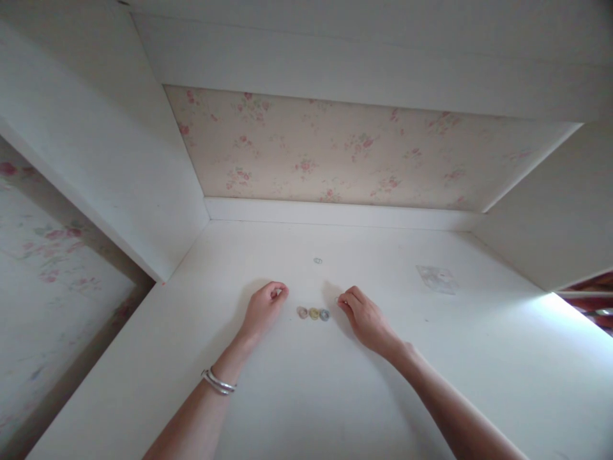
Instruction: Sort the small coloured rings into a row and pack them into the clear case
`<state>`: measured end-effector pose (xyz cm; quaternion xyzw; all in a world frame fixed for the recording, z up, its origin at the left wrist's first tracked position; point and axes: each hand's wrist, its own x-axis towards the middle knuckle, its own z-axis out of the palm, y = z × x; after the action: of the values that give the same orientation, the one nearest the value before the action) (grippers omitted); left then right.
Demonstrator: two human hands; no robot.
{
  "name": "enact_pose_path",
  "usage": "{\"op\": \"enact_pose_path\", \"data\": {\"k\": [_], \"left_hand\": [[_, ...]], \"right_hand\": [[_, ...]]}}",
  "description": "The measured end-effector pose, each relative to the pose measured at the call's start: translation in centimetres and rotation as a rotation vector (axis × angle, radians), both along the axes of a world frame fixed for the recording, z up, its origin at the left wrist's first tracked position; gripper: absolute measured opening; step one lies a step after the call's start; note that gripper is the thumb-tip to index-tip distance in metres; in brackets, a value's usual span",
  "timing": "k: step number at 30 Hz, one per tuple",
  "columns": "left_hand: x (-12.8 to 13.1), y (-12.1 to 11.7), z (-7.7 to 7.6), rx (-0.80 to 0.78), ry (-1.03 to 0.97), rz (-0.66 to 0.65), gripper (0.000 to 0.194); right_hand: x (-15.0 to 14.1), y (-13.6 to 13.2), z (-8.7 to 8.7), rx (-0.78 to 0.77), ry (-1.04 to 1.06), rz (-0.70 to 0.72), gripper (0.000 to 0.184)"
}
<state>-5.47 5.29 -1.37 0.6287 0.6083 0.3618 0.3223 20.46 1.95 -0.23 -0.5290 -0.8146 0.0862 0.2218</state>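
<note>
Near the frame's centre, a pink ring (299, 313), yellow ring (311, 314) and blue ring (321, 315) are lying lined up, a clear ring (318, 260) waiting above, the right hand (368, 321) pinching a pale ringlet (336, 299), the left hand (263, 312) pressing fingertips together (contents unclear).

Shines like polished metal at the bangle (219, 383). Looks smooth with a soft sheen across the white tabletop (287, 409). Resembles thin, clear plastic at the packet (437, 280).
</note>
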Motion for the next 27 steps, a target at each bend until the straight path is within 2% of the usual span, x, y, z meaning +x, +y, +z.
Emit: {"op": "enact_pose_path", "data": {"k": [4,8,15,20,23,27], "left_hand": [[0.0,0.0,-0.2,0.007,0.013,0.000,0.030],[0.1,-0.1,-0.3,0.007,0.014,0.008,0.029],[0.3,-0.3,0.1,-0.014,0.008,0.016,0.032],[0.5,-0.4,0.6,-0.025,0.022,0.005,0.033],[1.6,0.0,1.2,-0.004,0.079,-0.062,0.029],[4.4,2.0,2.4,0.129,0.252,-0.222,0.023]], "right_hand": [[-0.1,-1.7,-1.1,0.015,-0.023,0.048,0.018],[0.1,-2.0,-1.6,0.036,-0.025,0.067,0.016],[0.1,-1.9,-1.4,0.029,-0.015,0.097,0.015],[0.7,-2.6,-0.5,0.017,0.175,0.053,0.021],[1.4,-2.8,-0.2,0.035,0.287,-0.019,0.023],[2.1,-2.3,-0.6,0.052,0.330,-0.095,0.023]]}}
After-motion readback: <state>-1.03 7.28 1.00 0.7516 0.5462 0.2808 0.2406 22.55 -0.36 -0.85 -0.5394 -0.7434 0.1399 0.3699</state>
